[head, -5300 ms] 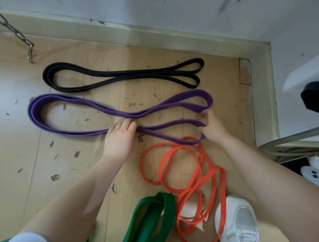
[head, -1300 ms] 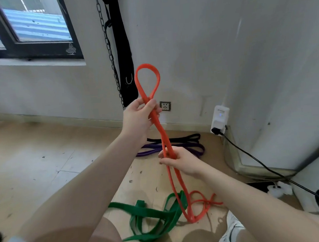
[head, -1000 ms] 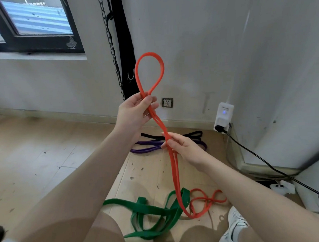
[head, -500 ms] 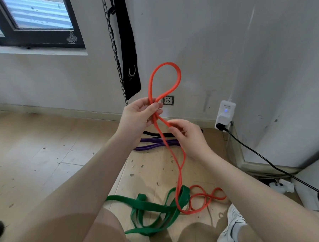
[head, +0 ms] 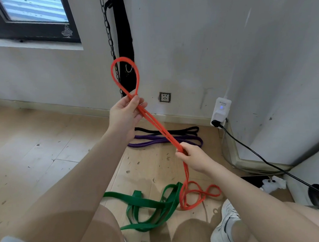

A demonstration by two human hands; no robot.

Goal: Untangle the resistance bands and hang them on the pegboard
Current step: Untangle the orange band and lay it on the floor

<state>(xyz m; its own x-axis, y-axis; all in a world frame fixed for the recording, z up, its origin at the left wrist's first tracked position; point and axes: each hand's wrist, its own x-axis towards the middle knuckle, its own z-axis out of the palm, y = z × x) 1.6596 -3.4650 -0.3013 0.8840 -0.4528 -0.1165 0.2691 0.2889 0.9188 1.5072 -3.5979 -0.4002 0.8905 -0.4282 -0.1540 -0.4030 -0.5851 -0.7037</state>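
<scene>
Aloft, both hands (left (head: 125, 115), right (head: 193, 157)) grip the orange band (head: 160, 130).

A scuffed pale wooden floor (head: 36, 155) carried a black band (head: 185, 130) and a purple band (head: 156, 141) side by side near the wall, a crumpled green band (head: 150, 204), the orange band's (head: 197, 194) coiled lower end, and a white shoe (head: 225, 226)
</scene>
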